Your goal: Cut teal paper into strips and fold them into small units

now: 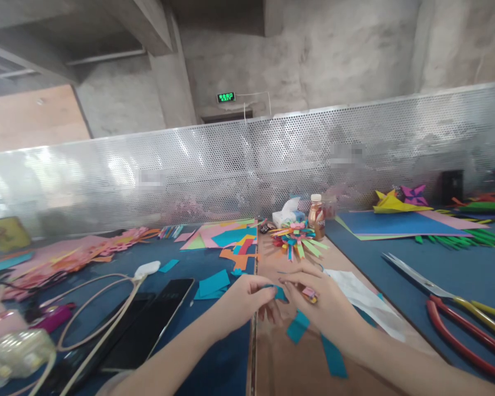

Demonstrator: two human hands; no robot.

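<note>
Bare arms [181,345] are reaching in from the near edge. Beyond, a grey wall [325,60] is rising behind a perforated panel [214,176]. A counter [280,371] is spreading below, blue either side of a brown band. Scissors [439,300] with red and yellow handles are lying at right, and a dark-screened phone [165,316] is lying at left. Towards the panel, a paper flower [299,237] is sitting before a bottle [317,219], whose label is carrying lettering too blurred to read surely. On the wall, a green sign [226,97] is reading "安全出口 EXIT". Above the brown band, the left grip [251,300] is pinching a blue strip [279,293]. The right grip [324,291] is curling beside it; whether it is grasping the strip too, I cannot tell. At that hand, a tiny pink-and-yellow piece [309,294] is showing.
</note>
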